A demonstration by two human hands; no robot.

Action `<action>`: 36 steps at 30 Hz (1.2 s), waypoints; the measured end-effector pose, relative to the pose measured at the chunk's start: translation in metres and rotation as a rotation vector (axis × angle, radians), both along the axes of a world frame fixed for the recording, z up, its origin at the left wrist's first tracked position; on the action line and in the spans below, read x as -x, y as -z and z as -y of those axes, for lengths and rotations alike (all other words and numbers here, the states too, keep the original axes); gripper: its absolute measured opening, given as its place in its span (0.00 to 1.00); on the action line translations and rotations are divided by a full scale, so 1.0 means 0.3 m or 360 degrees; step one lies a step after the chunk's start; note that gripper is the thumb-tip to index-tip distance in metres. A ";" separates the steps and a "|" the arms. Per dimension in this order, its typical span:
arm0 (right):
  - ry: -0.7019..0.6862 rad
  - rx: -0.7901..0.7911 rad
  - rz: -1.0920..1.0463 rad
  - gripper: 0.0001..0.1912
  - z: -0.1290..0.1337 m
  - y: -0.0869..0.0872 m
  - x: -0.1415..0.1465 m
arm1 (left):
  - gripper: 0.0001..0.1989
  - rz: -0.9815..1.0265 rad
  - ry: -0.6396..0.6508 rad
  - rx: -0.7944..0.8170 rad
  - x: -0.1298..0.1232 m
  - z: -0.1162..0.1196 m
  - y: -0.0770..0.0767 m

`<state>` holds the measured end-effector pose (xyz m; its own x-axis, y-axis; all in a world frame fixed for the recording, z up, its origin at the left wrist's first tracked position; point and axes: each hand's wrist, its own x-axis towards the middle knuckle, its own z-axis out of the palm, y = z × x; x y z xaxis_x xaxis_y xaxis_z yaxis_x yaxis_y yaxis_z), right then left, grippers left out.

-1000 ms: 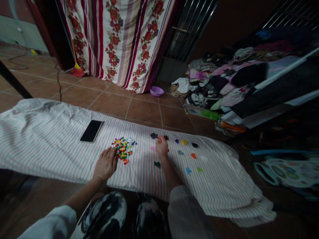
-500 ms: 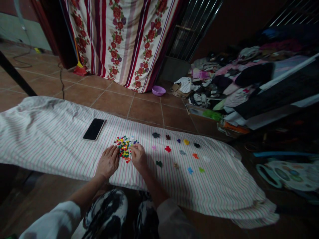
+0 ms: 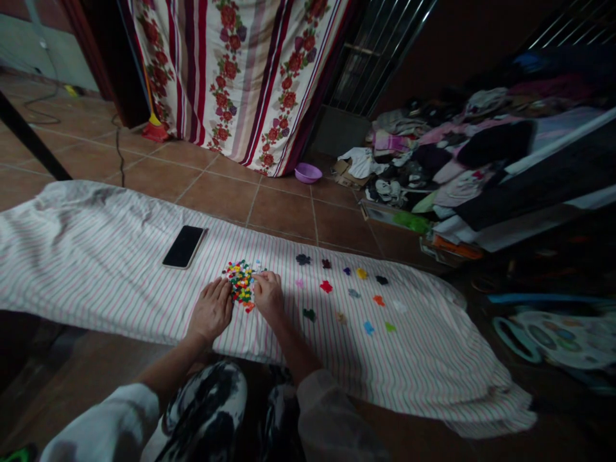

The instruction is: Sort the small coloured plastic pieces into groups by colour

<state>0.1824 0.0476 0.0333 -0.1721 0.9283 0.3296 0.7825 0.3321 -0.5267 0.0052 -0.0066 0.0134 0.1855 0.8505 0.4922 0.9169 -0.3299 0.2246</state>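
A mixed pile of tiny coloured pieces (image 3: 242, 282) lies on the striped cloth (image 3: 423, 359) in front of me. My left hand (image 3: 212, 310) rests flat at the pile's left edge, fingers stretched out. At the right edge, my right hand (image 3: 268, 295) has thumb and forefinger bent together over the pieces; whatever may be between the fingertips is too small to make out. Off to the right sit small single-colour heaps, among them a red heap (image 3: 326, 287), a yellow heap (image 3: 362, 273), a dark green heap (image 3: 309, 314) and a light blue heap (image 3: 368, 328).
A phone (image 3: 185, 246) lies on the cloth left of the pile. Beyond the cloth are the tiled floor (image 3: 216, 192), a purple basin (image 3: 308, 172) and a striped floral curtain (image 3: 250, 83). Clothes (image 3: 462, 147) are heaped at the far right.
My right hand has shifted very slightly upward at the pile's right edge. The left hand stays beside the pile, and the whole view has tilted a little.
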 end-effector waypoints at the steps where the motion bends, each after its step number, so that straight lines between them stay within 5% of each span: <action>1: 0.0003 0.0006 0.0010 0.18 -0.002 -0.001 0.002 | 0.19 -0.0001 -0.0001 0.0000 0.000 0.000 -0.001; 36: -0.0020 0.0010 0.0018 0.08 -0.045 0.000 0.024 | 0.20 -0.0084 -0.0032 0.0046 -0.005 -0.003 -0.023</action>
